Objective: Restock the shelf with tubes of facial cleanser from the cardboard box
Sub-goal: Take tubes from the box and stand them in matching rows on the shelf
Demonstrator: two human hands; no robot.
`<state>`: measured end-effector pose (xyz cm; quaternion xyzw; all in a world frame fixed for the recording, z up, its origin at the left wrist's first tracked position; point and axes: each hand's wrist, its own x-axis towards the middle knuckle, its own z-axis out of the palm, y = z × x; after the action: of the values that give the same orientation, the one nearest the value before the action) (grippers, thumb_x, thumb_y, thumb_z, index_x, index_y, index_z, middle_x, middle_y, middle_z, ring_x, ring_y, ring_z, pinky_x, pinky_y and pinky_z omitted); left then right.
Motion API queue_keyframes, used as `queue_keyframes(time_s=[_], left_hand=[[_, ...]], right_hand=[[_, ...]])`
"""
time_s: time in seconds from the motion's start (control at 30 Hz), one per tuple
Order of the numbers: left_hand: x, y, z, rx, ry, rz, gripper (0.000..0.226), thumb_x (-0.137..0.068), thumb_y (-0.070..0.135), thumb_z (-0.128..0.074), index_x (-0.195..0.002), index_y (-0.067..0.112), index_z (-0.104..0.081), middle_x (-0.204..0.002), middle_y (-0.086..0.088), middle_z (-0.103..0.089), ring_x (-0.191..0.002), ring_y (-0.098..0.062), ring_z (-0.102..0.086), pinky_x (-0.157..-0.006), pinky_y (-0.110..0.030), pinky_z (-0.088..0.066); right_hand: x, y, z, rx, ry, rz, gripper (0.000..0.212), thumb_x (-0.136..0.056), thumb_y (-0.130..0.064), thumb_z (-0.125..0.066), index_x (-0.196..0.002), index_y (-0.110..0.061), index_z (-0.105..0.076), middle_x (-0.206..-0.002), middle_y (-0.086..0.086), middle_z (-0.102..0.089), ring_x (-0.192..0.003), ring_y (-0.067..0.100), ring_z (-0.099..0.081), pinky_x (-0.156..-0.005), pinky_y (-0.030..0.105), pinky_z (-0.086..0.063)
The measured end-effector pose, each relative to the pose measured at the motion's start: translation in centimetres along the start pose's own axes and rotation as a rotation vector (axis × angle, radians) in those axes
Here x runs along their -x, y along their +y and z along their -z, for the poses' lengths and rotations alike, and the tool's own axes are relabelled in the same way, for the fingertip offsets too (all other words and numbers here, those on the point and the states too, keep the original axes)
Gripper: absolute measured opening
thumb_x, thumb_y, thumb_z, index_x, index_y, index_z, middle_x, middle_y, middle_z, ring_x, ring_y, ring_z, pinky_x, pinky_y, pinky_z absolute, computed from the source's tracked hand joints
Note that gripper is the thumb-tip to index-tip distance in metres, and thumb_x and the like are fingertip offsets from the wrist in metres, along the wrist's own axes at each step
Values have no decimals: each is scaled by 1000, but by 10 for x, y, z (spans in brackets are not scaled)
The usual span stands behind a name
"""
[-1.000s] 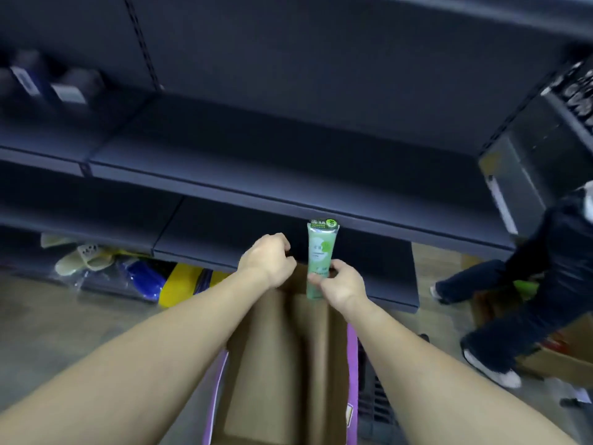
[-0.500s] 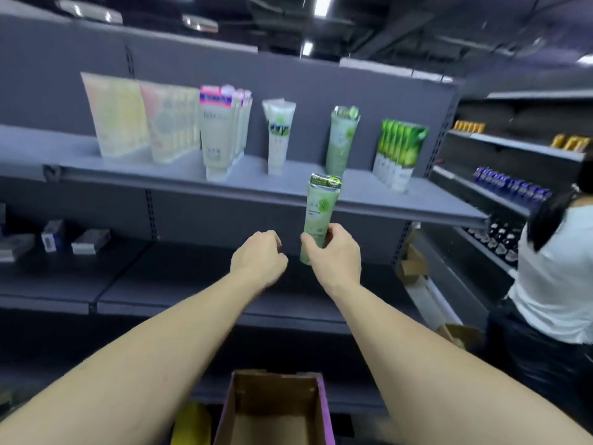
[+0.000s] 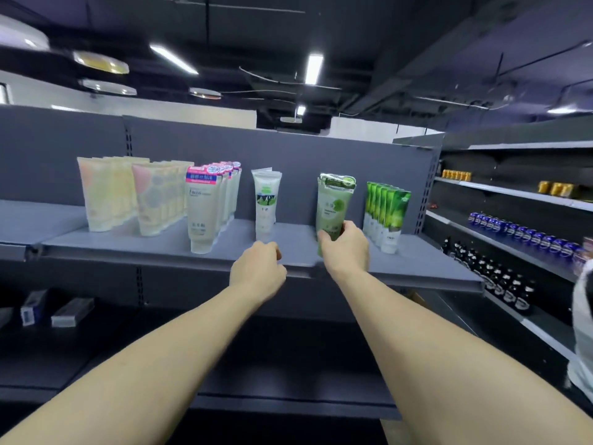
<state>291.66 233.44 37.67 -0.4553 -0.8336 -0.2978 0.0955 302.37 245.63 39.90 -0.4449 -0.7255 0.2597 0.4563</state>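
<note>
My right hand (image 3: pixel 346 248) grips the lower part of a pale green cleanser tube (image 3: pixel 333 207), holding it upright over the grey shelf (image 3: pixel 288 242). Its cap end is hidden by my fingers. Another tube of the same kind seems to stand right behind it. My left hand (image 3: pixel 258 270) hovers at the shelf's front edge with fingers curled and nothing in it. The cardboard box is out of view.
On the shelf stand rows of yellowish tubes (image 3: pixel 106 194), pink-topped tubes (image 3: pixel 205 203), a single white tube (image 3: pixel 265 200) and bright green tubes (image 3: pixel 388 213). Small boxes (image 3: pixel 67 311) lie on the lower shelf. Bottles (image 3: pixel 500 277) fill the right shelving. A person's white sleeve (image 3: pixel 582 326) is at the right edge.
My view rose from the box to the shelf. My right hand carried the green tube up and forward to the shelf, in front of the matching tube. My left hand followed, holding nothing.
</note>
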Motion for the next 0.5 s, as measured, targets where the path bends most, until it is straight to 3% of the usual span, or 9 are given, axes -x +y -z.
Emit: queue_keyframes(time_s=[0.17, 0.3, 0.5], left_hand=[[-40, 8, -14, 5, 39, -2, 27, -93, 22, -51, -118, 19, -60, -121, 0, -57, -105, -20, -58, -79, -33, -46], [-67, 8, -25, -16, 33, 22, 27, -92, 35, -59, -113, 19, -62, -112, 0, -61, -101, -20, -58, -79, -32, -48], [-87, -5, -44, -32, 70, 105, 25, -92, 45, -54, -93, 20, -61, -95, 5, -64, -89, -18, -59, -70, -30, -43]], right_hand=[[-49, 18, -12, 37, -39, -63, 29, -90, -36, -65, -111, -17, -60, -109, 2, -65, -95, 26, -63, -73, 33, -49], [-79, 29, -25, 54, -68, -82, 29, -90, -34, -65, -112, -14, -61, -109, 3, -67, -91, 24, -59, -70, 30, -42], [-99, 38, -46, 69, -102, -50, 28, -91, -37, -63, -110, -16, -62, -105, 3, -67, -87, 23, -57, -71, 30, -42]])
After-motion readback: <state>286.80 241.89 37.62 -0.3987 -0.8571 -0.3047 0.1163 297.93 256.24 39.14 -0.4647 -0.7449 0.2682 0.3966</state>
